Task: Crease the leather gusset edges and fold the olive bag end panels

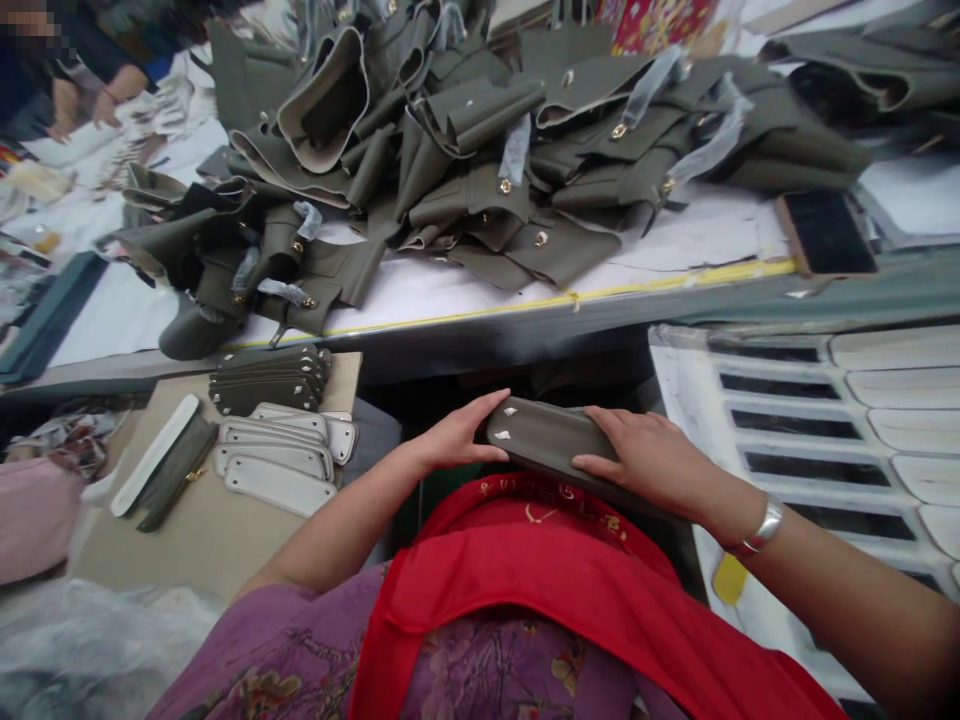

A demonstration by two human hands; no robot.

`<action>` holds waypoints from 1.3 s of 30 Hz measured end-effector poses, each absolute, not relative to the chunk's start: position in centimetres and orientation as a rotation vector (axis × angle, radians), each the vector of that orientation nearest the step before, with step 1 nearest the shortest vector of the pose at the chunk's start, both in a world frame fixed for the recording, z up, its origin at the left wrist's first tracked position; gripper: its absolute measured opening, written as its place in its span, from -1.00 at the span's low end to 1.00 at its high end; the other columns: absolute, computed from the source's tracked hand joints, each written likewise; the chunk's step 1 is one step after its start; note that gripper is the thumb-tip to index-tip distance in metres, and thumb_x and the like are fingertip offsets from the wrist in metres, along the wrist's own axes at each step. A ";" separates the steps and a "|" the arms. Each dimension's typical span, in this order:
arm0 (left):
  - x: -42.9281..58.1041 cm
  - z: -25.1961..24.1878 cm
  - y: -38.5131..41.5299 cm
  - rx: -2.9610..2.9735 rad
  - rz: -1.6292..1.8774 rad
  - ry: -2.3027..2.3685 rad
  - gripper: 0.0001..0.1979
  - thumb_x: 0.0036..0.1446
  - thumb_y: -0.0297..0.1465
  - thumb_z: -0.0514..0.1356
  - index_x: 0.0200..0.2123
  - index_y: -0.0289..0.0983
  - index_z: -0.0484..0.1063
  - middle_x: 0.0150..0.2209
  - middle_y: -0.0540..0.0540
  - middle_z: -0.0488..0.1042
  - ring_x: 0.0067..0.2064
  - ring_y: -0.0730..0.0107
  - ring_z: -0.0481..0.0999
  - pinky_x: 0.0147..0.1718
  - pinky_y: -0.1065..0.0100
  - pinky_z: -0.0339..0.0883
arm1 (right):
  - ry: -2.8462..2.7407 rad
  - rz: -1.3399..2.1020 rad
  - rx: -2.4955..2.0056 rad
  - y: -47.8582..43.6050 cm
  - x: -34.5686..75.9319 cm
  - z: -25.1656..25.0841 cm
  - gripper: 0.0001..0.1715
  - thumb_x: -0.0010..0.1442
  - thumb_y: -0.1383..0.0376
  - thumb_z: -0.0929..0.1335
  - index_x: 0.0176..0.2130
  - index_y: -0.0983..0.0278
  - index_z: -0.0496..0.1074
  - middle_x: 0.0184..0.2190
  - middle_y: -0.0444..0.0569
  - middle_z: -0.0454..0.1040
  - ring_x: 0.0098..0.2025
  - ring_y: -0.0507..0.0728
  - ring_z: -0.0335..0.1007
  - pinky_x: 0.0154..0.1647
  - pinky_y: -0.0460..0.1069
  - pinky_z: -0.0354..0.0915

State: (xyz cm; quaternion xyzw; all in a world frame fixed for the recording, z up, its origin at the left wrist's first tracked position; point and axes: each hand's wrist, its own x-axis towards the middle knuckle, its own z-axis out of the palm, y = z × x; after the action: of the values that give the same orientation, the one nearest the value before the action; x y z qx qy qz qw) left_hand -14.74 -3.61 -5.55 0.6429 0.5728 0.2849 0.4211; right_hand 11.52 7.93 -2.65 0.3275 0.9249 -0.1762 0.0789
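Both my hands hold a long olive-green leather strip [551, 440] over my lap, just above a red apron [540, 570]. My left hand [459, 437] grips its left end, fingers curled around the edge. My right hand [646, 457] presses on its right part, fingers closed over the top. The strip has small white marks near its left end. A silver bracelet [761, 528] sits on my right wrist.
A heap of olive leather pieces with gold studs [480, 160] covers the white table [675, 255]. A phone [825, 232] lies at its right edge. Left, a board [202, 530] carries stacked olive [268, 378] and white strips [281, 455]. A white slotted rack [810, 420] stands right. Another person's hands [82, 105] work far left.
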 end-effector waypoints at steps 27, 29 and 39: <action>-15.7 -7.3 -3.4 2.049 0.623 1.454 -0.11 -0.03 -0.23 0.29 0.27 -0.35 -0.08 0.24 -0.41 0.09 0.24 0.01 0.15 0.15 0.07 0.14 | 2.577 -0.832 1.344 8.9 20.1 -4.5 -0.17 0.03 -0.09 0.32 0.15 0.31 0.21 0.02 0.25 0.38 -0.04 0.40 0.36 -0.04 0.16 0.29; -15.9 -7.4 -3.5 2.042 0.644 1.440 -0.11 -0.01 -0.21 0.28 0.28 -0.37 -0.08 0.23 -0.43 0.09 0.24 0.01 0.14 0.16 0.07 0.14 | 2.425 -1.046 1.484 8.6 20.7 -4.7 -0.17 0.04 -0.08 0.31 0.18 0.26 0.17 0.00 0.21 0.40 -0.04 0.38 0.38 -0.07 0.11 0.32; -16.5 -8.7 -3.6 1.999 0.728 1.409 -0.11 0.01 -0.18 0.27 0.29 -0.28 -0.11 0.26 -0.34 0.07 0.27 0.09 0.11 0.19 0.10 0.10 | 2.284 -1.494 1.540 7.0 21.9 -5.5 -0.37 0.10 -0.03 0.30 0.08 0.20 0.28 -0.01 0.15 0.42 0.09 0.34 0.28 0.16 0.14 0.18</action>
State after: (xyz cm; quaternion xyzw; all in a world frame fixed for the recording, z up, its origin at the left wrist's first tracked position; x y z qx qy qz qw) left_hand -16.47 -3.56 -8.69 0.7496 0.5283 0.2729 0.2907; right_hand 21.85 7.02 -5.52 0.4914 0.7289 -0.4767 0.0043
